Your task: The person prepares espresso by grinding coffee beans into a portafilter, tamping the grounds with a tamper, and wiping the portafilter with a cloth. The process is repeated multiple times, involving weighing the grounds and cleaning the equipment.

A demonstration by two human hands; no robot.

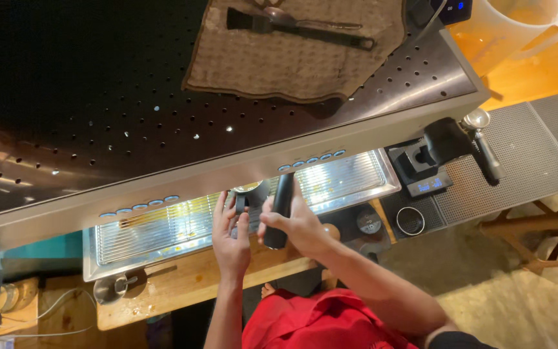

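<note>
I stand at a steel espresso machine (240, 152) and look straight down on it. My right hand (295, 226) grips the black handle of a portafilter (281, 208), which points toward me from under the machine's front. My left hand (230, 232) is raised beside it, fingers around a small dark cup or basket (248, 194) just below the group head. Both hands hover over the ribbed drip tray (163, 229). What lies inside the cup is hidden.
A brown cloth (292, 58) with a black brush (305, 26) lies on the machine's top. A small scale (429, 184), a tamper (485, 152) and a black mat (518, 161) sit to the right. A metal cup (110, 287) rests on the wooden counter at left. A pale jug (511, 29) stands far right.
</note>
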